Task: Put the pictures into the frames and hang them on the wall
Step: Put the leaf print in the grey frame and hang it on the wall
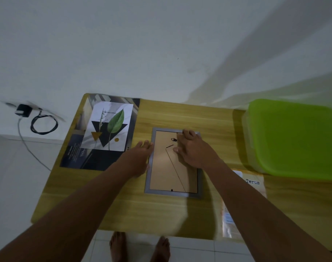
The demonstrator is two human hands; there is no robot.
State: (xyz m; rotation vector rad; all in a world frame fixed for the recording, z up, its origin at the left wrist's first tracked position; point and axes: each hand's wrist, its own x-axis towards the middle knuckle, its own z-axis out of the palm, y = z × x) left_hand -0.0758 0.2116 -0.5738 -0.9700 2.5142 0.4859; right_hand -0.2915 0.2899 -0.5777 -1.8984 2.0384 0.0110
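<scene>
A grey picture frame (148, 190) lies face down on the wooden table (180, 114), its brown backing board (167, 174) facing up. My left hand (140, 157) rests flat against the frame's left edge, fingers straight. My right hand (193, 150) lies on the upper right of the backing, its fingertips at a small tab by the top edge. A leaf picture (108, 125) lies on a larger dark sheet (97, 159) at the table's left.
A green-lidded plastic box (295, 137) fills the table's right side. In front of it lies a clear packet with printed paper (254, 186). The white wall (161, 44) rises behind the table. A black charger and cable (40, 123) lie on the floor at left.
</scene>
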